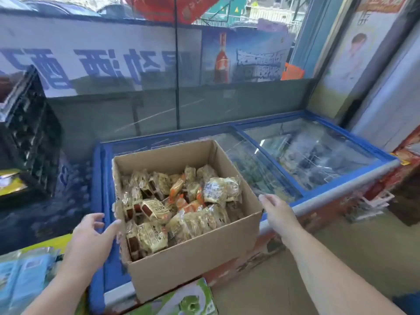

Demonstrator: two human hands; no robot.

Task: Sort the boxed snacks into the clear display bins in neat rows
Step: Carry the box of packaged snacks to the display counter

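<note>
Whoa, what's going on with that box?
A person reaches for an open cardboard box that sits on a glass-topped freezer. It is full of wrapped snack packs. The left hand is at its left wall and the right hand by its right rim, both open and holding nothing.

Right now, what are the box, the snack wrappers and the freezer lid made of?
Box: brown cardboard, matte, raw cut edges. Snack wrappers: thin plastic film, likely; glossy, crinkled highlights. Freezer lid: glass panes, probably; reflective, in blue frames.
</note>
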